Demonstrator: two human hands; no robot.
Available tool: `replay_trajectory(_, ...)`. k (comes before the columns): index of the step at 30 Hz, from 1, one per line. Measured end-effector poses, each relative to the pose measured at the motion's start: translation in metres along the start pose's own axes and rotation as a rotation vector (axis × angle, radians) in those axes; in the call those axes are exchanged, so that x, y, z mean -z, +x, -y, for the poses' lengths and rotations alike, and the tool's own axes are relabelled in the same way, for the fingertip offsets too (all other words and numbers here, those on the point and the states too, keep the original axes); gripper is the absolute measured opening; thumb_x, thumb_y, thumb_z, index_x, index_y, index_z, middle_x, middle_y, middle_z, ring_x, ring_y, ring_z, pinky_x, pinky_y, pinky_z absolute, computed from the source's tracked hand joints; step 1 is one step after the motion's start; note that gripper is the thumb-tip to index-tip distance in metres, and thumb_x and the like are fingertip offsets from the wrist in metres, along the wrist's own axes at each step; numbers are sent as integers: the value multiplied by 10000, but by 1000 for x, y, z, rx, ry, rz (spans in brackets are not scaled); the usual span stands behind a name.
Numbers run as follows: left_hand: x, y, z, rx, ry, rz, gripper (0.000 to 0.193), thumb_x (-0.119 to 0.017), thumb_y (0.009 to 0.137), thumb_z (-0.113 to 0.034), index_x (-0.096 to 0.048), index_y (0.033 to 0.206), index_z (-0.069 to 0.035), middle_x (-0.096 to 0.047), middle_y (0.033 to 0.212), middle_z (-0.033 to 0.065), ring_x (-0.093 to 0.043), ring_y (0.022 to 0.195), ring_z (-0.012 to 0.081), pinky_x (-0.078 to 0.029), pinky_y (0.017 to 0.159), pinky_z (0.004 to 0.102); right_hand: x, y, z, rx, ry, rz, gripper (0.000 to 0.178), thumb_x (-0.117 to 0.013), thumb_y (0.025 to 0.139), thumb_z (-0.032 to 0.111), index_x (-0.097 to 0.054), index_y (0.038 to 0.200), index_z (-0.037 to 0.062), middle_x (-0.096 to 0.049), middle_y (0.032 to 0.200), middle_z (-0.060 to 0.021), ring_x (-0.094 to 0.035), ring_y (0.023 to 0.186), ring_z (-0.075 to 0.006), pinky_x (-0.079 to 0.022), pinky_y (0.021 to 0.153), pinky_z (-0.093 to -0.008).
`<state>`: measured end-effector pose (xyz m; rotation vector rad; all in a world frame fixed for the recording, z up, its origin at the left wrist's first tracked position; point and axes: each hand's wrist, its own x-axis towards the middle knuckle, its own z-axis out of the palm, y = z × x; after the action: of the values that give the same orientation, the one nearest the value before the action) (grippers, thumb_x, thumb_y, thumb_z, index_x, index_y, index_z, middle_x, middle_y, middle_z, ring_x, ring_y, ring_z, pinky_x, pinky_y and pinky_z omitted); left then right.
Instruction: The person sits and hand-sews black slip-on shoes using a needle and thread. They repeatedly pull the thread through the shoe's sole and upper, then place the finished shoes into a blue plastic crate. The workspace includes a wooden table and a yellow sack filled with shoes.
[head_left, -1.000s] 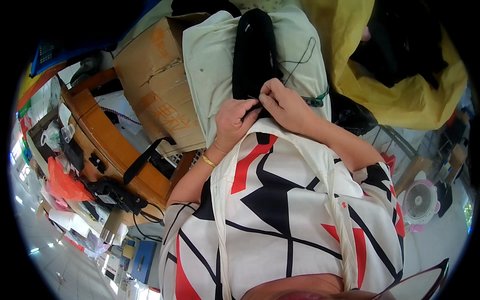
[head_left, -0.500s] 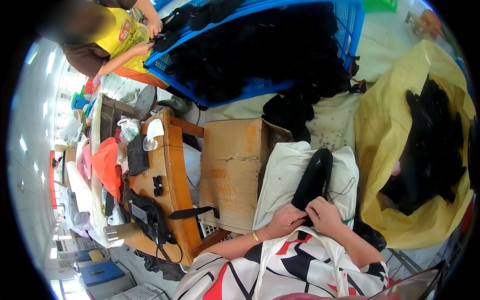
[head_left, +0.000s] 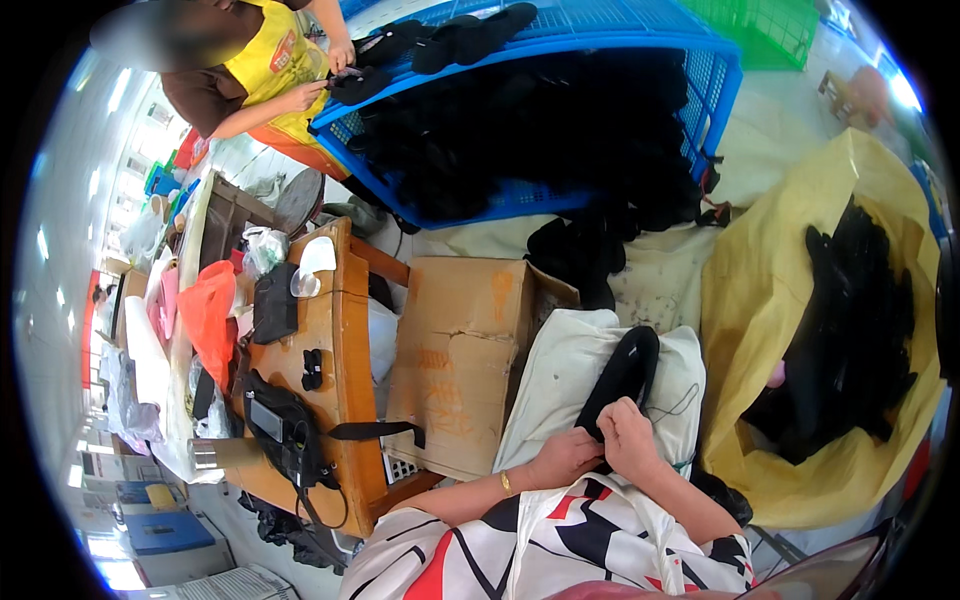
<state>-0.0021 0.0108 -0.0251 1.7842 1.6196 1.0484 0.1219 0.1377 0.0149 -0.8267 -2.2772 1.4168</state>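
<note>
Left hand (head_left: 566, 458) is grasping the near end of a black fabric piece (head_left: 628, 366), fingers curled; right hand (head_left: 629, 437) is bunching its fingertips together just beside, anything pinched there being too small to discern. The fabric piece is lying on a white cloth (head_left: 548, 372), extending away beyond both hands.

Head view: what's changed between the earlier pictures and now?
Since the first picture, the view has tilted up, bringing a co-worker and most of the blue crate into sight. Nothing was visibly taken hold of or let go: the left hand and right hand stay together at the near end of the black piece on the white cushion.
</note>
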Motion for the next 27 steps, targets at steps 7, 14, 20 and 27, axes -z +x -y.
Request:
replay_trajectory(7,2,6,-1,110,-15,-17,215,-742,813,-134,-710,1025,-123,-650,840,80,-629,789,288,-506,695,390,39,13,-5,-686,575,284,215,-430,1062,298,-452,972,104,-601,665,-54,-544,454,-125,-436,427,-272)
replay_trajectory(14,-6,-5,-3,91,67,-122,209,-745,773,-111,-692,975,-116,-630,812,81,-604,764,299,-487,651,397,171,34,19,-204,995,-528,168,-547,951,59,-500,791,80,-375,633,14,-376,542,-120,-426,607,-259)
replay_trajectory(20,0,10,-2,91,-91,-125,226,-752,754,-15,-707,969,-67,-675,830,73,-605,728,271,-487,630,367,268,11,0,224,635,-946,90,-536,938,-15,-531,851,6,-444,667,-36,-469,634,-156,-523,994,-421)
replay_trajectory(27,1,7,-4,127,-110,-133,198,-734,791,-5,-707,979,-63,-668,831,70,-590,715,256,-468,627,337,162,-9,-43,-48,121,-406,154,-552,981,42,-607,1125,31,-654,1026,-53,-621,899,-152,-477,875,-263)
